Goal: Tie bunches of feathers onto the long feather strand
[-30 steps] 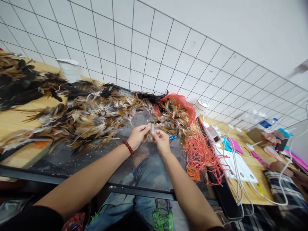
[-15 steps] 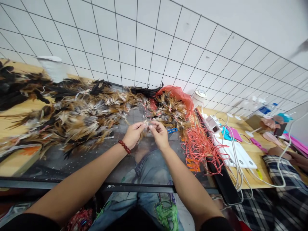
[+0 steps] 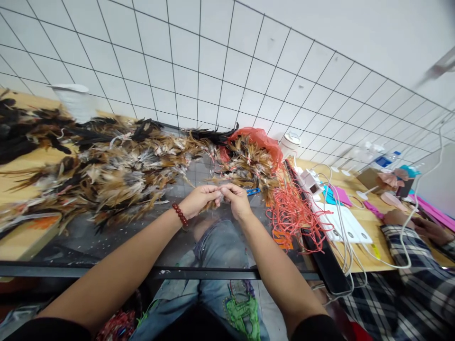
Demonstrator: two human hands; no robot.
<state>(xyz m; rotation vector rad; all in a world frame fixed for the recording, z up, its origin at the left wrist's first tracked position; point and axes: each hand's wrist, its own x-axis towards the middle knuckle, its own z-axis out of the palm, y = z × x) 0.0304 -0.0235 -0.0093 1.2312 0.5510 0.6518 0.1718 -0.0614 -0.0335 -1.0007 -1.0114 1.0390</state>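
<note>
Right now I see my left hand [image 3: 199,199] curled nearly closed, thumb and fingers pinching a small tuft of feathers [image 3: 214,204]. My right hand [image 3: 239,201] is curled the same way, its fingertips meeting the left's on that same tuft. The tuft sits just in front of the feather pile [image 3: 117,175], at its near edge, over the glass tabletop [image 3: 106,237]. A red bead bracelet [image 3: 180,216] circles my left wrist, also in front of the pile. Just beside my right hand, at the pile's right end, lies a small blue tool [image 3: 253,192]; I cannot tell exactly what it is. Right of the pile spreads a tangle of red strings [image 3: 295,213], and a red plastic bag [image 3: 261,139] wraps the pile's far right end. Behind the pile's left part a white cup [image 3: 74,102] stands against the wire grid [image 3: 213,71]. Farther right of the pile, beyond the strings, white cables [image 3: 343,227] run over the wood. Another person's hand [image 3: 428,229] rests there too, well apart from mine.
</note>
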